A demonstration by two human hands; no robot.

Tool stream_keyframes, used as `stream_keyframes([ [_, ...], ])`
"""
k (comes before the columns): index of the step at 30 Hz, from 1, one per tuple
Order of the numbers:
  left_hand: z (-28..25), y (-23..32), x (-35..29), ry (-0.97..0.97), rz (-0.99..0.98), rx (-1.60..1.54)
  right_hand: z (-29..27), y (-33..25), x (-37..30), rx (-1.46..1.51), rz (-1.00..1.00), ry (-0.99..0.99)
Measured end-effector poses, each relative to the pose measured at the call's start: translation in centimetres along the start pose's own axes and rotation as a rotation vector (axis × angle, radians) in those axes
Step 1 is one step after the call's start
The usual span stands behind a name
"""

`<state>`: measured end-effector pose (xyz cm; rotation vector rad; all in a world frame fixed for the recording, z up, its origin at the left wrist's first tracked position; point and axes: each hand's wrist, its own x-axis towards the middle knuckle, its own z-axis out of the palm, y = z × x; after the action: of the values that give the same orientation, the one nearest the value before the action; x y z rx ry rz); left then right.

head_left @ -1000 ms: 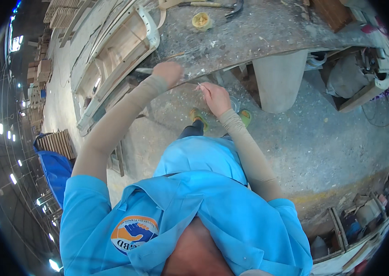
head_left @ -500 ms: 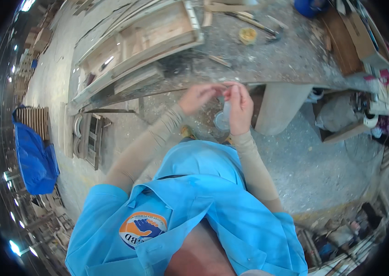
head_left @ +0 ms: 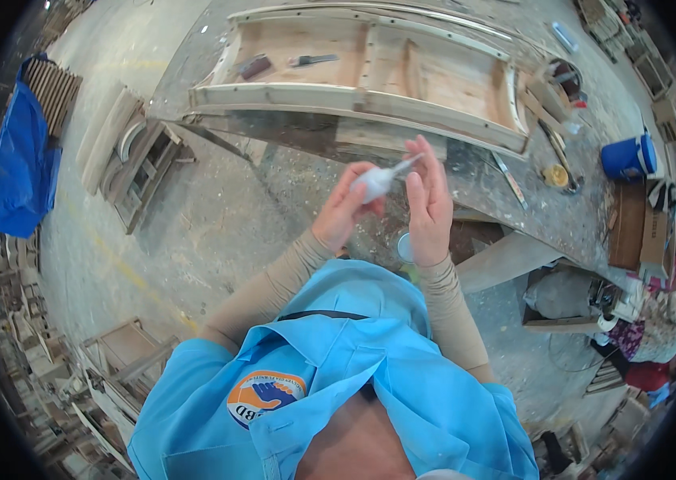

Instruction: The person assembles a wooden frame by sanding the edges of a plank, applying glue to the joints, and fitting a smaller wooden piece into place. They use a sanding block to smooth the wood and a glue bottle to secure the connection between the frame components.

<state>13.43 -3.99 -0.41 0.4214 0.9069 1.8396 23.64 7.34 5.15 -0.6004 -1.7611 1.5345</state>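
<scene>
My left hand (head_left: 341, 210) is closed round a small white squeeze bottle (head_left: 375, 185) with a thin pointed nozzle. The bottle is tilted, its tip pointing up and to the right. Close beside that tip is my right hand (head_left: 431, 214), fingers stretched upward and thumb apart. Whether the nozzle touches those fingers I cannot tell. Beyond both hands, a wooden frame (head_left: 354, 98) with a crossbar and shallow compartments lies on the workbench (head_left: 290, 138). Inside its left compartment are a dark brown block (head_left: 255, 66) and a dark-handled tool (head_left: 314, 60).
A flat-bladed tool (head_left: 510, 181), a yellowish tub (head_left: 555, 176) and a blue container (head_left: 630, 157) sit on the bench's right side. Cardboard boxes (head_left: 655, 240) stand at its right end. On the floor at left are a wooden rack (head_left: 144, 172) and a blue tarp (head_left: 22, 160).
The bottle has passed from my right hand to my left. My right fingers have straightened. The view has turned right, bringing the whole wooden frame in front of me.
</scene>
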Motion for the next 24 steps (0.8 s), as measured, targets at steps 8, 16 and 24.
stream_keyframes([
  [8, -7.9, 6.7, 1.5, 0.443, 0.292, 0.343, -1.6, 3.5, 3.0, -0.72, -0.122, -0.092],
  [16, -8.5, 6.9, 4.7, 0.544, 0.262, 0.366, -4.6, 6.5, 9.2, -0.95, -0.231, -0.012],
  [24, -8.2, 6.2, 6.9, 0.596, 0.329, 0.465, -5.4, 9.2, 15.9, -1.198, -0.281, -0.06],
])
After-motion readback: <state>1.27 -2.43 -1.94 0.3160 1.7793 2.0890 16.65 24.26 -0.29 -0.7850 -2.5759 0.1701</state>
